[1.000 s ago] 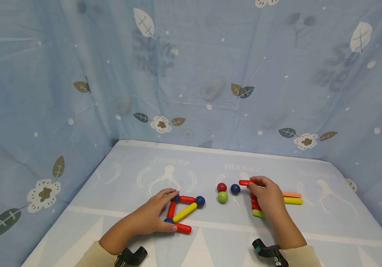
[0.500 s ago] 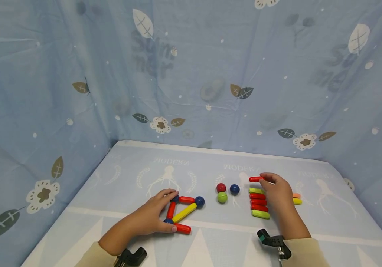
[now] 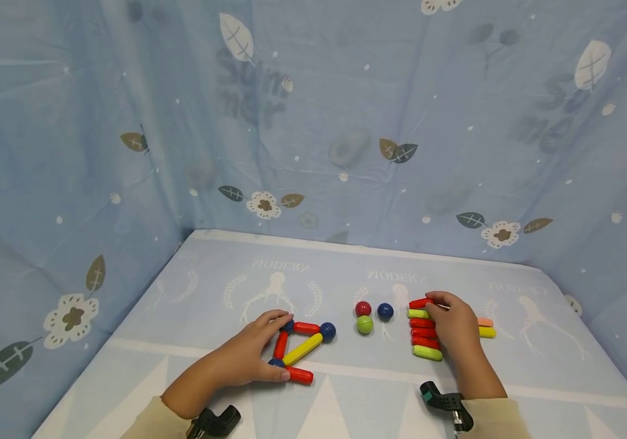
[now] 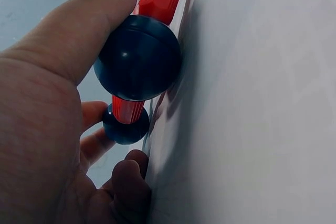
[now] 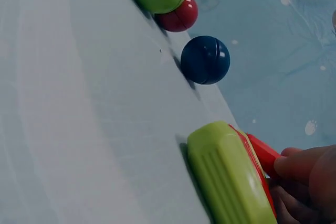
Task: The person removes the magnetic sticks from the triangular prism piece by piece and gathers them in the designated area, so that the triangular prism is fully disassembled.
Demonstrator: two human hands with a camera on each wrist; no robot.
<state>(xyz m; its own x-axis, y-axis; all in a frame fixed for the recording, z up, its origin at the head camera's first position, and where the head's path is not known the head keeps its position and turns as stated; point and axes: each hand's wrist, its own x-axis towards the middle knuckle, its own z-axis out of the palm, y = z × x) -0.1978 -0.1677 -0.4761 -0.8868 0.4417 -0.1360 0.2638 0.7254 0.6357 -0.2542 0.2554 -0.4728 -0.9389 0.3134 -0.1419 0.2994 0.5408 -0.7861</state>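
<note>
My left hand [image 3: 244,353] grips a stick-and-ball frame of magnetic building pieces. Its thumb is at the near blue ball [image 4: 137,59] and its fingers reach the far one. Red sticks [image 3: 306,328], a yellow stick [image 3: 303,349] and a right-hand blue ball [image 3: 328,331] complete the visible shape; another red stick [image 3: 300,375] sticks out at the front. My right hand [image 3: 453,323] pinches a red magnetic stick [image 3: 419,303] at the far end of a row. In that row lie a light green stick [image 3: 418,314], several red sticks [image 3: 423,333] and a nearer green stick [image 5: 226,171].
Between the hands sit a red ball [image 3: 363,309], a green ball [image 3: 365,324] and a blue ball [image 3: 385,311]. An orange stick [image 3: 485,322] and a yellow stick [image 3: 487,332] show right of my right hand. Blue patterned cloth [image 3: 313,122] rises behind the table [image 3: 368,396].
My right hand has carried the red stick rightward, then down to the far end of the row. The left hand and its frame have stayed in place.
</note>
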